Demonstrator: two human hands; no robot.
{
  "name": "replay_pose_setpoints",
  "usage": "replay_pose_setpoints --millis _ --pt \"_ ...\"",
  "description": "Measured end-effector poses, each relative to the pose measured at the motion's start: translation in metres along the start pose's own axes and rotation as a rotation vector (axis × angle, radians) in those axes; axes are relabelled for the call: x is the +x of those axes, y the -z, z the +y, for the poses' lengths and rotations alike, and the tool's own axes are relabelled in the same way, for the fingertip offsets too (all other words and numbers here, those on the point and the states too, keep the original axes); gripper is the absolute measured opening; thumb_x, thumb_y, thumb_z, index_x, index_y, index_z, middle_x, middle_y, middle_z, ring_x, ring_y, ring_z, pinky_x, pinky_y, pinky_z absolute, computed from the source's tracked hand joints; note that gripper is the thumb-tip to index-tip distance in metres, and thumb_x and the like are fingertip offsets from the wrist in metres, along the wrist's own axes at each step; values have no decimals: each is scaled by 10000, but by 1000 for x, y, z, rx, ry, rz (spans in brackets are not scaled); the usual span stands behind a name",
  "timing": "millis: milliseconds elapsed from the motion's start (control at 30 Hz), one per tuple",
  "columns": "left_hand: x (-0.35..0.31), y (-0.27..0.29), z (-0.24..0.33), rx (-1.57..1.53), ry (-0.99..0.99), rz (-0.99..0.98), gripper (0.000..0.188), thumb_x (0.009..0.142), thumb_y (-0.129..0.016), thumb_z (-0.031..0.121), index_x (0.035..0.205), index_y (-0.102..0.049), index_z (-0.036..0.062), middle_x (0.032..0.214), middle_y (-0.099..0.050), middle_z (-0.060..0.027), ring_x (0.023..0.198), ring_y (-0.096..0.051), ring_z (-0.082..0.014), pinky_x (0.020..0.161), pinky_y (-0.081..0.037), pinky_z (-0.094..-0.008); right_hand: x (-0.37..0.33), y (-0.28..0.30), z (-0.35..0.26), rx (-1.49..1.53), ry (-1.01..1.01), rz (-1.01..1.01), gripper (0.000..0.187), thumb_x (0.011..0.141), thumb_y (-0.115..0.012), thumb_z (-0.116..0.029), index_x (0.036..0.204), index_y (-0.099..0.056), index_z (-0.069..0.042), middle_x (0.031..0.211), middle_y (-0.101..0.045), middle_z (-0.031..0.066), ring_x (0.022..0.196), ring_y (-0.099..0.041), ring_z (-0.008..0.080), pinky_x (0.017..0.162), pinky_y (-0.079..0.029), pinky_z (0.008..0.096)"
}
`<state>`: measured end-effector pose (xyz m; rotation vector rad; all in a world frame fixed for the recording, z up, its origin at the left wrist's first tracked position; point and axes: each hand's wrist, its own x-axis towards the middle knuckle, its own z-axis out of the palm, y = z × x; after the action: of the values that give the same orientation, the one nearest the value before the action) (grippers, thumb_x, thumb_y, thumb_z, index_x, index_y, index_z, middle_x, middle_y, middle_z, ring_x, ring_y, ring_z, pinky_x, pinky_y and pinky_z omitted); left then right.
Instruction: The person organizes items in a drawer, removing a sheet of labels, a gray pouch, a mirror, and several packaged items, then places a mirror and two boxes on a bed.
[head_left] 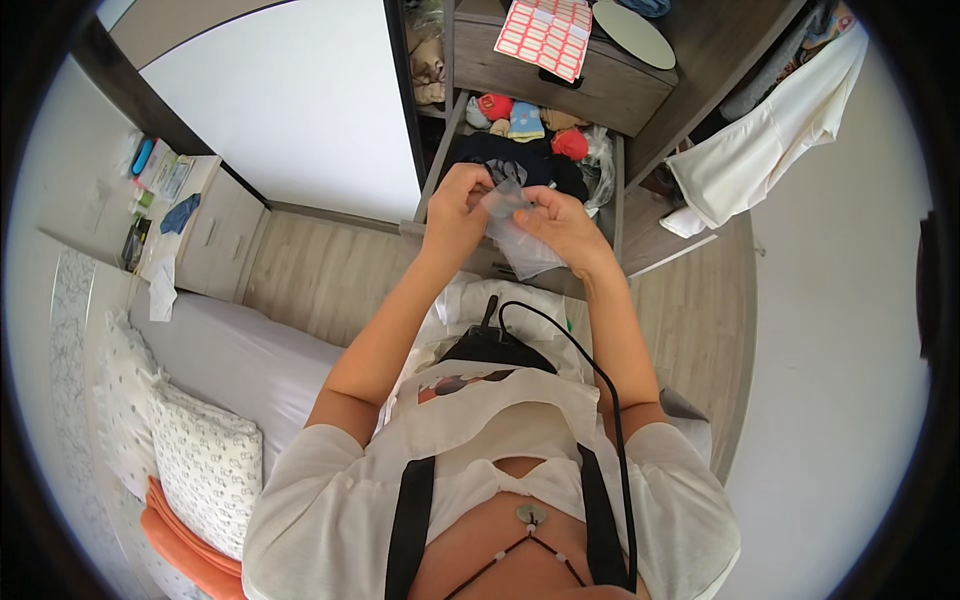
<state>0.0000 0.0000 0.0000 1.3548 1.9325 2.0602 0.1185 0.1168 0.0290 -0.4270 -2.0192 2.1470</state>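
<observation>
A clear plastic bag (527,252) hangs between my two hands, over the front of an open drawer (618,190). My left hand (458,205) pinches its upper left edge with fingers closed. On the other side my right hand (563,228) grips the bag's upper right part, thumb and fingers pressed together. Just beyond my fingers, dark folded clothing (510,155) fills the drawer. Behind it lie a red rolled garment (570,144), a blue-and-yellow piece (525,121) and another red piece (494,106). Whether anything is inside the bag cannot be made out.
Above the drawer, a sheet of red-bordered labels (545,38) and an oval mirror-like disc (634,34) lie by a closed drawer (560,70). A white garment (770,135) hangs at right. A bed (240,350) and a small cabinet (215,230) stand left. A black cable (612,400) runs down my front.
</observation>
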Motion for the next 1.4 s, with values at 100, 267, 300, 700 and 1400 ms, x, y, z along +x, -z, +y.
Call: replay_pose_setpoints --millis 100,267,300,700,1400 --pt "2 6 8 62 -34 -35 207 698 -570 -110 852 -484 0 869 -505 -79 701 -549 -161 622 -463 -240 7 0 4 59 7 58 163 849 -575 -146 959 -567 -26 797 -577 -10 709 -496 30 619 -403 179" --pt "3 5 10 18 -23 -43 225 679 -590 -115 839 -495 13 847 -528 -46 727 -531 -100 607 -441 -212 14 1 15 189 61 115 97 860 -558 -150 857 -554 -53 761 -548 -36 670 -472 25 589 -382 167" --pt "3 4 8 30 3 -27 212 692 -587 -108 837 -495 14 820 -534 -42 709 -537 -98 606 -444 -213 13 3 16 216 52 114 99 859 -560 -155 862 -552 -57 764 -550 -34 669 -477 27 582 -384 166" --pt "9 9 -33 -341 414 61 106 782 -568 -57 816 -507 23 663 -542 -14 620 -543 -53 577 -448 -181 -13 49 23 1000 13 -154 73 899 -466 -132 922 -524 -92 536 -353 -22 362 -281 41 310 -189 158" --pt "5 11 -28 -552 555 38 83 777 -572 -41 852 -601 -20 687 -519 6 631 -511 -53 670 -510 -209 -7 43 36 12 53 255 319 854 -519 -81 1171 -546 -100 721 -516 -38 621 -415 28 562 -352 190"
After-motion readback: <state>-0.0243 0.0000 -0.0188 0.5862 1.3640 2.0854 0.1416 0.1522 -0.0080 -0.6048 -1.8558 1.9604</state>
